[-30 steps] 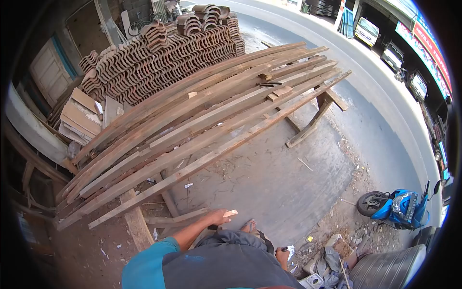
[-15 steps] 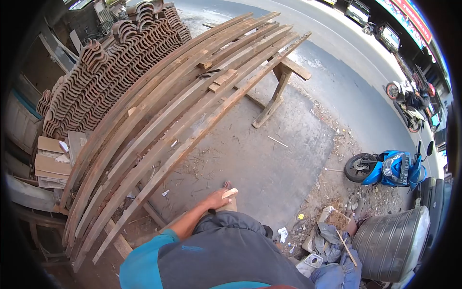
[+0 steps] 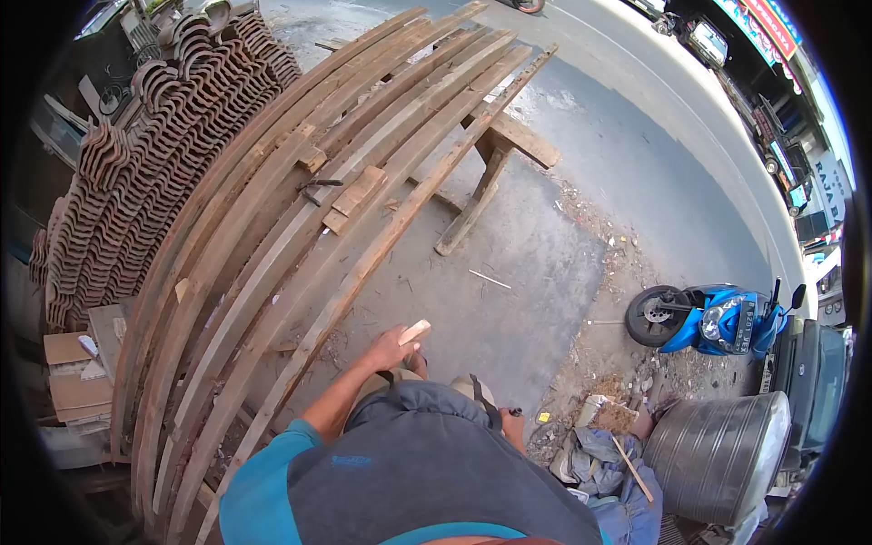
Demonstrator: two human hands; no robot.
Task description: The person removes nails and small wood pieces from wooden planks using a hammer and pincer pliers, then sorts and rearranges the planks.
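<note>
My left hand [image 3: 389, 349] is closed around a short, pale wooden block [image 3: 415, 332], held out in front of my legs. To the left of this hand, long wooden beams [image 3: 300, 263] lie side by side, sloping away toward the road. My right hand [image 3: 513, 431] hangs beside my right hip, partly hidden by my body. Its fingers are curled on a small dark thing whose kind I cannot make out. On the beams rest a black-handled tool [image 3: 318, 188] and a few short wood pieces [image 3: 352, 200].
A wooden trestle [image 3: 495, 163] props the beams' far end. Stacked roof tiles [image 3: 163, 163] stand beyond them on the left. At right are a blue motorbike [image 3: 718, 318], a ribbed metal drum [image 3: 718, 454] and a heap of cloth [image 3: 595, 463]. Debris litters the ground.
The view has shifted, and the beams now appear farther left. My right hand has come into sight at my hip. My left hand still holds the wooden block.
</note>
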